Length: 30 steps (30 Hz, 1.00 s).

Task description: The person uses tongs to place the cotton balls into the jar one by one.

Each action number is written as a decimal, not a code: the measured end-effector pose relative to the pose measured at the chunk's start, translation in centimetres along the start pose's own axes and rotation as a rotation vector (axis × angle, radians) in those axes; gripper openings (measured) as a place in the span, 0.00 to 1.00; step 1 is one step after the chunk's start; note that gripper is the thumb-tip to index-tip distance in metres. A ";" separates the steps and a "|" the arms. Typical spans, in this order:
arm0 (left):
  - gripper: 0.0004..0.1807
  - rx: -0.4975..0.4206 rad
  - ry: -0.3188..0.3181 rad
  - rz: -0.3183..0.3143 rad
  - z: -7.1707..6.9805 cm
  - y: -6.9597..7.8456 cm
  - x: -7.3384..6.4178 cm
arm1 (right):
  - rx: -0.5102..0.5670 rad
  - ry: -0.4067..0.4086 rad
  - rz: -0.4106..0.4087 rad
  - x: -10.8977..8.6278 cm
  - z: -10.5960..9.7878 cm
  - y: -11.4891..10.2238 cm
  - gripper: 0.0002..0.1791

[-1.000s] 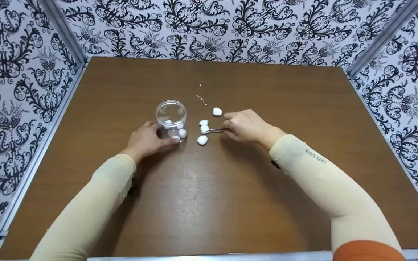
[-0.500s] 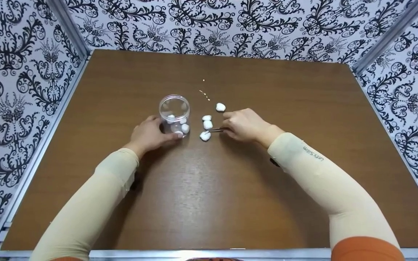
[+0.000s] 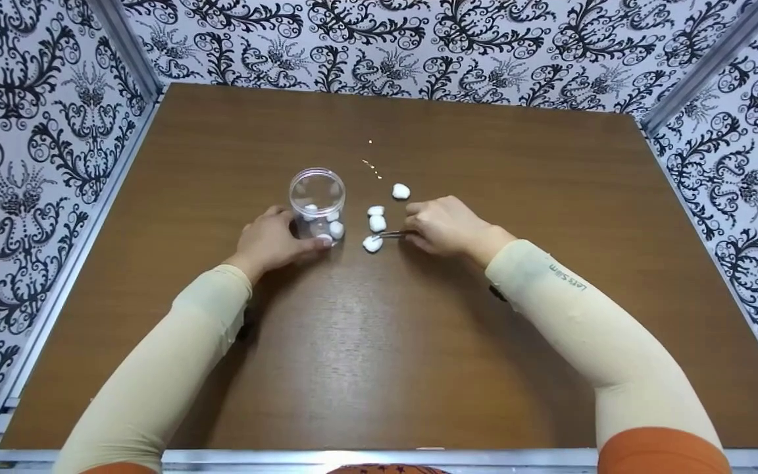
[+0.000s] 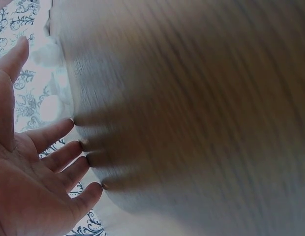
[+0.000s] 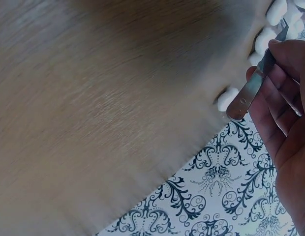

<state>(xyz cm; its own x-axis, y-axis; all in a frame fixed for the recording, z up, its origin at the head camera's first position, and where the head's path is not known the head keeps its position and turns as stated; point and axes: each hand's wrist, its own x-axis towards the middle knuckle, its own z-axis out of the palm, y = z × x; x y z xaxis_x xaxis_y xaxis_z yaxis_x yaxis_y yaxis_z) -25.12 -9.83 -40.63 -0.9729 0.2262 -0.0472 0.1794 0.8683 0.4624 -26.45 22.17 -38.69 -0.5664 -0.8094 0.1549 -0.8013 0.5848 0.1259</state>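
Note:
A clear plastic jar (image 3: 316, 228) with several cotton balls in its bottom stands upright on the table. My left hand (image 3: 272, 241) holds it low on its left side, thumb at the front and fingers behind. In the left wrist view, the jar shows pale between my thumb and forefinger. My right hand (image 3: 448, 225) pinches metal tweezers (image 5: 252, 91). Their tips are right at the nearest cotton ball (image 3: 372, 244), to the right of the jar. Two more cotton balls (image 3: 377, 222) lie together just behind it.
Another cotton ball (image 3: 401, 191) lies farther back, beyond the right hand's knuckles. Small pale crumbs (image 3: 372, 168) are scattered on the brown wooden table (image 3: 353, 342) behind the jar. Patterned panels (image 3: 392, 52) enclose the back and sides.
The tweezer tips have shifted from the middle cotton ball to the nearest one. My left hand stays at the jar. The head view has tilted slightly.

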 end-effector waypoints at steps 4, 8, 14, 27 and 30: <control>0.47 -0.004 -0.007 -0.007 0.0 0.1 0.0 | 0.007 -0.002 0.007 -0.1 0.1 0.0 0.07; 0.47 0.000 -0.011 -0.008 0.0 0.2 0.0 | 0.012 -0.009 0.018 -0.2 0.3 0.1 0.06; 0.47 -0.001 -0.016 -0.011 -0.2 0.1 -0.1 | 0.032 0.010 0.007 -0.1 0.3 0.1 0.05; 0.46 0.006 0.007 -0.002 -0.3 0.0 0.0 | 0.044 0.076 0.002 0.1 -0.2 0.2 0.06; 0.46 0.008 0.013 -0.002 0.0 0.0 -0.2 | 0.046 0.094 0.004 -0.1 -0.2 0.3 0.06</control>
<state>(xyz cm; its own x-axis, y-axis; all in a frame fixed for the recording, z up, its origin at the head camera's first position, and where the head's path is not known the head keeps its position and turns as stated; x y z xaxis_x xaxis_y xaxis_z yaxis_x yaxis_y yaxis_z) -24.92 -9.91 -40.64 -0.9752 0.2181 -0.0365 0.1781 0.8725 0.4550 -26.55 22.44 -38.46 -0.5505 -0.7974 0.2472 -0.8085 0.5830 0.0803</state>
